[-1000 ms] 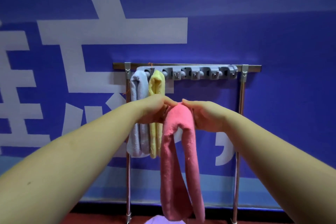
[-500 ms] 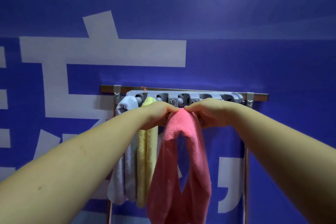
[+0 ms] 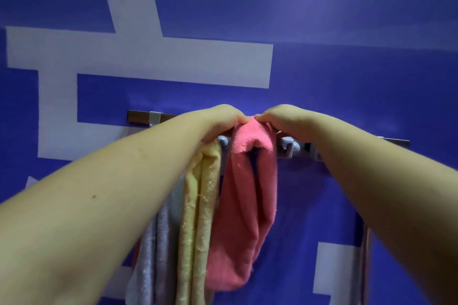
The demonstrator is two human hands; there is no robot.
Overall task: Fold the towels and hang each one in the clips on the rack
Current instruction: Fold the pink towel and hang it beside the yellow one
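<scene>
Pink towel (image 3: 244, 208) up at the rack (image 3: 141, 116), folded over and pinched at its top fold by both hands: left hand (image 3: 218, 119) on one side of the fold, right hand (image 3: 285, 120) on the other, each grip clenched on the cloth right at the clip strip (image 3: 288, 147). Looks soft, floppy and light, probably bunches easily, so best held tight at the fold and pushed straight into a free clip. Yellow towel (image 3: 198, 218) already hanging just beside it toward the left end, grey towel (image 3: 153, 242) beyond that. Yellow one crowds the slot a bit; free clips toward the right end. Blue wall (image 3: 347, 69) behind.
</scene>
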